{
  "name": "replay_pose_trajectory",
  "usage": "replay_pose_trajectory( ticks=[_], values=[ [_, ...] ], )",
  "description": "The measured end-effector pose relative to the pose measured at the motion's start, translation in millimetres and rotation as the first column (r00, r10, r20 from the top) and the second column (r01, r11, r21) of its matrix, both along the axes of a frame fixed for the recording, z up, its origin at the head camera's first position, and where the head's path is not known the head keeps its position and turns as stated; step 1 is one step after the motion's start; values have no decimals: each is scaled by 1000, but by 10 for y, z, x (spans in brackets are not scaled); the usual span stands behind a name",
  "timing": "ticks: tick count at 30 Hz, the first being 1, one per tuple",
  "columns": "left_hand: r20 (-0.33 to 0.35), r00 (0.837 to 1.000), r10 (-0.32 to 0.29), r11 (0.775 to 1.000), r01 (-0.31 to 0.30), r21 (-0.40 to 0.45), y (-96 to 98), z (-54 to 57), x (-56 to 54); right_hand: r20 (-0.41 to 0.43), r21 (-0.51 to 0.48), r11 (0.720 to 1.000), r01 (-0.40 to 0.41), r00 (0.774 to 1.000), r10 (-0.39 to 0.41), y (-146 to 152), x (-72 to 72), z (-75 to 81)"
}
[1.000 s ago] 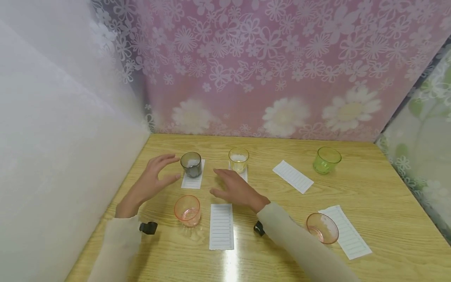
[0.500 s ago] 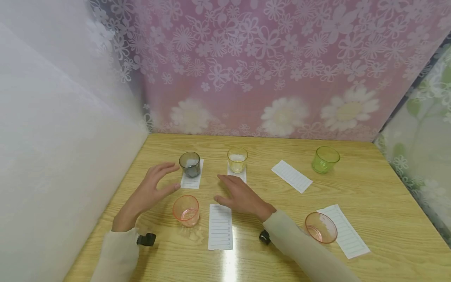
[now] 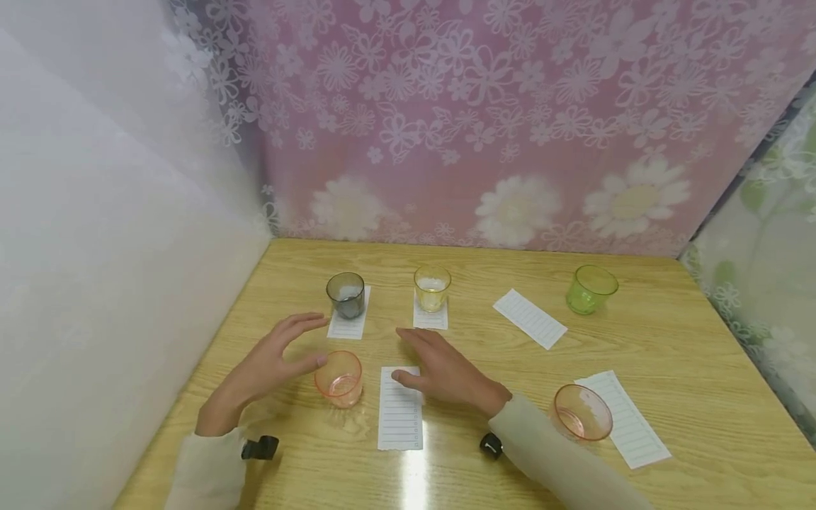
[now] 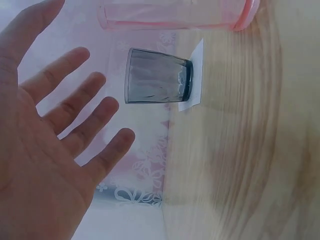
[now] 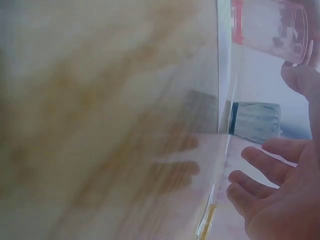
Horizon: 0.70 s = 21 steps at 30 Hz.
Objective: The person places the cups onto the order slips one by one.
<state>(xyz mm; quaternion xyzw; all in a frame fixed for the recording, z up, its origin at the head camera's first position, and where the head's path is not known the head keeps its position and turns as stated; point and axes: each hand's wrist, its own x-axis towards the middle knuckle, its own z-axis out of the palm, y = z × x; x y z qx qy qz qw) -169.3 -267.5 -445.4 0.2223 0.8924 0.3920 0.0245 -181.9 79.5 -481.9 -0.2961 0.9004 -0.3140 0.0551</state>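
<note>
The left grip point(image 3: 270, 367) and the right grip point(image 3: 443, 370), both wide and holding nothing, have drawn nearer, away from the grey cup point(image 3: 348, 301) and yellow cup point(image 3: 432, 296), which stand unmoved and upright on slips point(image 3: 345, 329) at the worktop's point(image 3: 701, 340) far left. The left grip now overlaps the rim of the left pink cup point(image 3: 344, 397), contact uncertain; the right grip lies over the near slip point(image 3: 400, 421), which suggests attention passing to that pink cup.
</note>
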Motion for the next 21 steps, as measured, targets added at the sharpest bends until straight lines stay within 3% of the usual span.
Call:
replay_pose_trajectory(
  ticks=[8, 21],
  values=[
    [24, 997, -72, 997, 72, 17, -1, -17, 85, 6, 8, 1000, -24, 1000, 24, 55, 136, -4],
    [139, 981, -137, 990, 140, -12, 81, -85, 121, 21, 106, 988, -109, 994, 108, 214, 248, 5]
  ],
)
